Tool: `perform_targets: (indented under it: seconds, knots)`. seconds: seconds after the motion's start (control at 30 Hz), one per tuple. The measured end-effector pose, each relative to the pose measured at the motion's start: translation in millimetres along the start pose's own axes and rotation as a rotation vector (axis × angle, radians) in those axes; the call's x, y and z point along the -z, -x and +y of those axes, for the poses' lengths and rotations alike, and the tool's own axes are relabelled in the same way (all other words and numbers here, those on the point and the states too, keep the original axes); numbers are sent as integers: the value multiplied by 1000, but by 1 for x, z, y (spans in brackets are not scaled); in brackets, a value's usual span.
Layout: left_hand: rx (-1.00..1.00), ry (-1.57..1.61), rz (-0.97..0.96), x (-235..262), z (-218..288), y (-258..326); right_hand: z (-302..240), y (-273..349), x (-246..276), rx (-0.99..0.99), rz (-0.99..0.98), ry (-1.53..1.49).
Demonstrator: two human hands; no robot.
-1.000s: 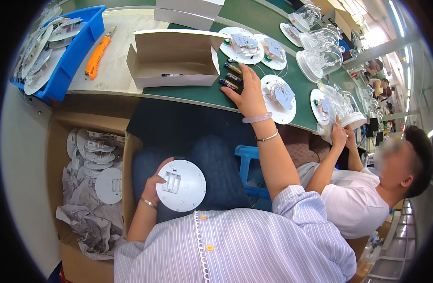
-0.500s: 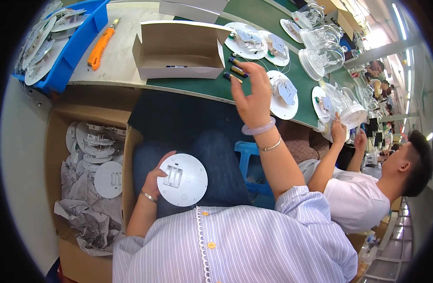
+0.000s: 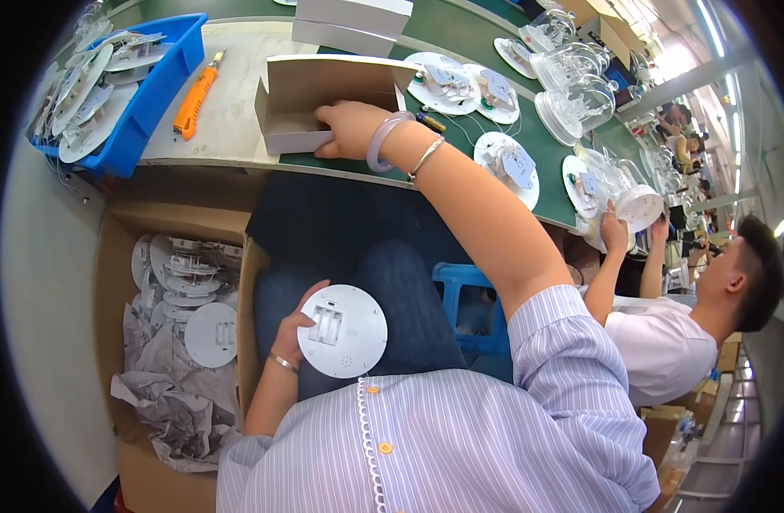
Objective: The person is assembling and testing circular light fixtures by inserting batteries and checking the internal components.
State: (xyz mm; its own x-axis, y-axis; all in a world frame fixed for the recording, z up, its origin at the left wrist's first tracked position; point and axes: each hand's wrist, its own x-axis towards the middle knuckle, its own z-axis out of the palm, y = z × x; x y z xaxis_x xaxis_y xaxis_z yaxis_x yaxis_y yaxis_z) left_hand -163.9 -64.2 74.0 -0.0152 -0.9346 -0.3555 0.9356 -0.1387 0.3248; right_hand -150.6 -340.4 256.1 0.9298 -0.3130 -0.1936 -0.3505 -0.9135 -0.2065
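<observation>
My left hand [image 3: 294, 335] holds a round white plastic base [image 3: 344, 332] above my lap, fingers at its left edge. The base faces up, showing a battery compartment [image 3: 327, 326] with no batteries in it. Over the bench, my right hand [image 3: 358, 130] is closed on the near wall of an open white cardboard box [image 3: 281, 142]. Its fingers reach over the wall into the box, and the thumb is outside, lower down. My hand covers part of the box's inside. A battery [image 3: 431, 122] lies on the green mat [image 3: 457, 171] beside my wrist.
A blue bin [image 3: 148, 111] of white discs and an orange utility knife [image 3: 195, 98] are at left. Below stands a carton [image 3: 248, 291] with discs and paper. Several wired discs [image 3: 507, 162] and clear domes [image 3: 576, 107] line the right, where a co-worker [image 3: 666, 342] handles a dome.
My right hand has moved left from above the batteries to the near wall of the box and closed there. My left hand still holds the white base.
</observation>
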Motion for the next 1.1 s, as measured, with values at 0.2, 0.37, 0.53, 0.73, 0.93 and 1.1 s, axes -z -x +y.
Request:
perform_targets:
  seconds: [0.2, 0.37, 0.53, 0.73, 0.93, 1.1]
  knots:
    - [17, 6, -13, 3, 2, -1, 2, -4, -1, -34, -97, -138]
    - [2, -42, 3, -1, 3, 1, 5, 0, 0, 46, 16, -212]
    - [-8, -33, 70, 11, 0, 2, -1, -4, -1, -36, -6, -386]
    - [8, -74, 51, 5, 0, -2, 19, -26, 0, -88, -137, -353]
    - [-29, -105, 50, -4, 0, 5, 3, -34, 0, -13, -105, -144]
    - [-40, -153, 52, -2, 3, 4, -30, 1, 14, 49, 301, -2]
